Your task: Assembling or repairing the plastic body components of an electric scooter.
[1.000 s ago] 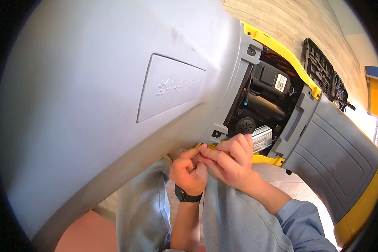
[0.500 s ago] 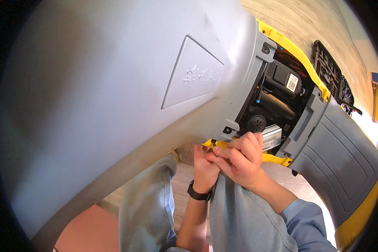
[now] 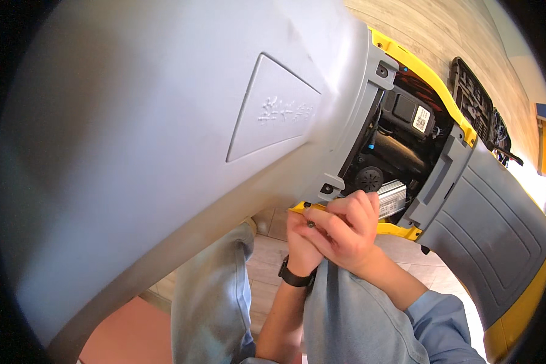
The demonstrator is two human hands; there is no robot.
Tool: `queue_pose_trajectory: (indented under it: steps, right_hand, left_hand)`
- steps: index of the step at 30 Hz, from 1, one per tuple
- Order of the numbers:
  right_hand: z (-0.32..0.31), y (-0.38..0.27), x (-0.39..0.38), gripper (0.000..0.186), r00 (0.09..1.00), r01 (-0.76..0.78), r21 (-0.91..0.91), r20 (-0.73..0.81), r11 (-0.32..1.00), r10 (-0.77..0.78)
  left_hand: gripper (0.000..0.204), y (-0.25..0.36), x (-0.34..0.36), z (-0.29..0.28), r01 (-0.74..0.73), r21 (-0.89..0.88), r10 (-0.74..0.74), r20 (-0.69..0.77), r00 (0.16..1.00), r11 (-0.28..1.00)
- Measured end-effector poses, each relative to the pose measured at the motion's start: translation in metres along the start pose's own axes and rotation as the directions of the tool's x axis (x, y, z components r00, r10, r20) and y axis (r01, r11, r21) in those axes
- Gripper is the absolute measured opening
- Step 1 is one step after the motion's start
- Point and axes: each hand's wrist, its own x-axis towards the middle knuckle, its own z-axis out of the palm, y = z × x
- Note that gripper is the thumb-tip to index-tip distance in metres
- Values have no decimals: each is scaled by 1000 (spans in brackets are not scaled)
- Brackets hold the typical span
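My right hand [image 3: 349, 233] is closed, its fingers curled and pinched near the yellow trim [image 3: 400, 230] of a grey-and-yellow scooter body. A small dark screw [image 3: 311, 224] shows between its fingertips. Just above them sits another dark, round fastener [image 3: 307, 205] at the trim's corner. My left hand [image 3: 303, 246], with a black watch on its wrist, presses up against the right one from below. Its fingers are mostly hidden behind the right hand and the trim. A grey mounting tab [image 3: 330, 184] with a hole lies just above both hands.
An open compartment beyond my hands holds a labelled black box [image 3: 411, 114], a round vented part [image 3: 369, 179] and a silver finned unit [image 3: 392, 199]. The large grey panel [image 3: 164, 133] fills the left. A black tool case [image 3: 473, 97] lies on the floor at far right.
My left hand has shifted slightly right and its fingers have drawn in under the right hand. The small dark screw now shows more clearly between the right fingertips. The right hand has barely moved.
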Motion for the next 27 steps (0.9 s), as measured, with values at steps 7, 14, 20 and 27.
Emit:
queue_pose_trajectory:
  steps: [7,14,20,27]
  right_hand:
    - [-1,7,-3,34,998,47,-22,49,999,-46]
    - [-3,2,4,39,985,152,-15,83,988,-150]
    - [-5,5,5,29,984,153,-73,104,985,-145]
    - [5,12,3,19,995,102,-89,16,991,-101]
  left_hand:
    - [6,-5,0,-1,-31,135,33,-13,999,990]
    - [22,-2,-7,-21,252,-229,-234,104,967,940]
    - [23,12,-7,-30,103,16,-104,110,988,995]
    - [25,3,-8,-31,48,67,-52,61,997,997]
